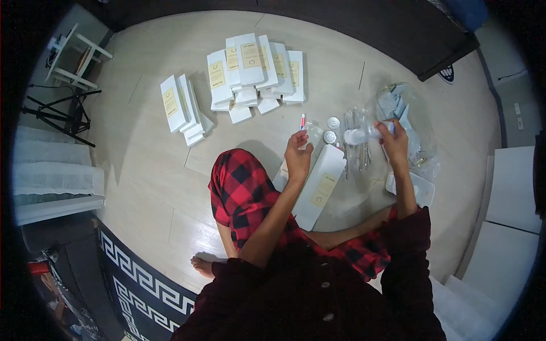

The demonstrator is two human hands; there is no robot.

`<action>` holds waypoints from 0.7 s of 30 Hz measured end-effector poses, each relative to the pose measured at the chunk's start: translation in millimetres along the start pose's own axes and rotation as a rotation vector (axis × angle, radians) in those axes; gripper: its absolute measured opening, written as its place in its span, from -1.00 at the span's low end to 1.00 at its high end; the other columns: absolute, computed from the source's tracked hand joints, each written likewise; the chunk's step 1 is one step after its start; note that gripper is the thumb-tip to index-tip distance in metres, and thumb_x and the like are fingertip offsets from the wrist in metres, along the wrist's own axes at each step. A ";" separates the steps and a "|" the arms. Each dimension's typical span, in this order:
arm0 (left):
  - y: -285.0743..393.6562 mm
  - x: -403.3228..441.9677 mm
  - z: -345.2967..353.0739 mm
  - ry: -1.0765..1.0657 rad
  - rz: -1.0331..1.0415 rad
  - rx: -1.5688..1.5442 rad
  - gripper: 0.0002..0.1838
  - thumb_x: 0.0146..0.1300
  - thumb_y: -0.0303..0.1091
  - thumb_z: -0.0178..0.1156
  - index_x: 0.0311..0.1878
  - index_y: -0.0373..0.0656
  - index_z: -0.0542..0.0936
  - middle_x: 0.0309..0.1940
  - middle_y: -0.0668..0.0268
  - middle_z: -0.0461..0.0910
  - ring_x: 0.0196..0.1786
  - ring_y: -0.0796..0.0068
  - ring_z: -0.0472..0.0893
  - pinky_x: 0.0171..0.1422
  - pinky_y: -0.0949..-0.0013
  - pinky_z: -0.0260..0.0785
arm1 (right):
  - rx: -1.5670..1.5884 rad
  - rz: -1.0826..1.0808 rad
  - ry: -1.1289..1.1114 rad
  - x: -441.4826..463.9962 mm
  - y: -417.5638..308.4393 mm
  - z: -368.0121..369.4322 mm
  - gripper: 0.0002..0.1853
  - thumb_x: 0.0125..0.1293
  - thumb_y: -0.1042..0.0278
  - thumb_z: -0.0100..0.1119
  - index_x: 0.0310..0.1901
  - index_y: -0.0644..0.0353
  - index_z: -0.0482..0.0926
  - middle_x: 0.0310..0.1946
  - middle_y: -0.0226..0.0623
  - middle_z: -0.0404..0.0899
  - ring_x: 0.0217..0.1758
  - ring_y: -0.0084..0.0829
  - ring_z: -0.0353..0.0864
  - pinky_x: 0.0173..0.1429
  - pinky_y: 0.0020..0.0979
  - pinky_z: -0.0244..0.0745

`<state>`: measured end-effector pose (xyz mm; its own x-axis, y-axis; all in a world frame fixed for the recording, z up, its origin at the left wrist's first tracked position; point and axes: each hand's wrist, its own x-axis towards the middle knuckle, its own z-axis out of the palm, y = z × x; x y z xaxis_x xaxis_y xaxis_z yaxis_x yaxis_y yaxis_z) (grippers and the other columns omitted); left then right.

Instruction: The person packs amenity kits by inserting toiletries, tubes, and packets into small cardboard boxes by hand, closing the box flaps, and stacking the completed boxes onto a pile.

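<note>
My right hand [393, 139] is closed around a translucent white cylinder-like item [372, 132] with a round white end; I cannot make out its exact kind. Beneath it lie slim metal tools [358, 156] in clear plastic sleeves. My left hand [298, 156] hovers over a clear tray [313, 134], fingers curled and thumb apart. Just beyond its fingertips is a small white tube [302, 121] with red and blue markings; whether they touch is unclear. Two round silvery-white lids or tins [331, 129] sit between my hands. A long white box [320, 190] with a gold label leans by my legs.
Stacked white labelled boxes [250, 62] stand ahead, with a smaller stack [176, 105] to their left. A clear plastic bag [418, 122] with pale blue contents and a white tray [418, 187] lie at right. Dark furniture [421, 51] borders the far side.
</note>
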<state>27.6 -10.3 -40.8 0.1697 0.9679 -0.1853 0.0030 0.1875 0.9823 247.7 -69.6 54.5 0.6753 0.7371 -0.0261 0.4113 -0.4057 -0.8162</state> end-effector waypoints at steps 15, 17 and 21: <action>-17.4 -32.8 -18.8 0.026 0.082 0.993 -0.10 -0.32 -0.40 0.44 0.19 -0.20 0.23 0.05 0.11 0.29 0.15 0.05 0.29 0.19 0.04 0.20 | 0.672 0.473 0.043 -64.2 74.6 -192.3 -0.68 0.27 -0.02 0.03 -0.29 0.10 0.43 -0.69 -0.48 0.38 -0.77 -0.72 0.28 -0.76 -0.73 0.12; -13.0 -34.0 -20.0 0.010 0.020 0.986 -0.11 -0.32 -0.41 0.43 0.19 -0.20 0.24 0.02 0.10 0.30 0.13 0.03 0.30 0.18 0.03 0.21 | 0.574 0.529 -0.038 -72.4 118.1 -209.5 -0.65 0.24 -0.06 0.06 -0.32 0.11 0.44 -0.71 -0.47 0.38 -0.77 -0.70 0.29 -0.76 -0.69 0.13; 7.2 -35.8 -29.9 0.085 0.116 0.814 -0.15 -0.30 -0.44 0.42 0.15 -0.26 0.23 -0.02 0.08 0.30 0.06 0.02 0.34 0.13 0.05 0.22 | -0.103 0.723 -0.041 -74.8 217.8 -206.4 -0.43 0.07 -0.21 0.18 -0.26 0.26 0.47 -0.67 -0.28 0.48 -0.82 -0.51 0.34 -0.77 -0.49 0.19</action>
<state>-7.8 -38.6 -28.0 0.1374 0.9892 -0.0510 0.7090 -0.0622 0.7025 413.1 -324.6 -2.3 0.7773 0.2847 -0.5610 -0.0718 -0.8457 -0.5287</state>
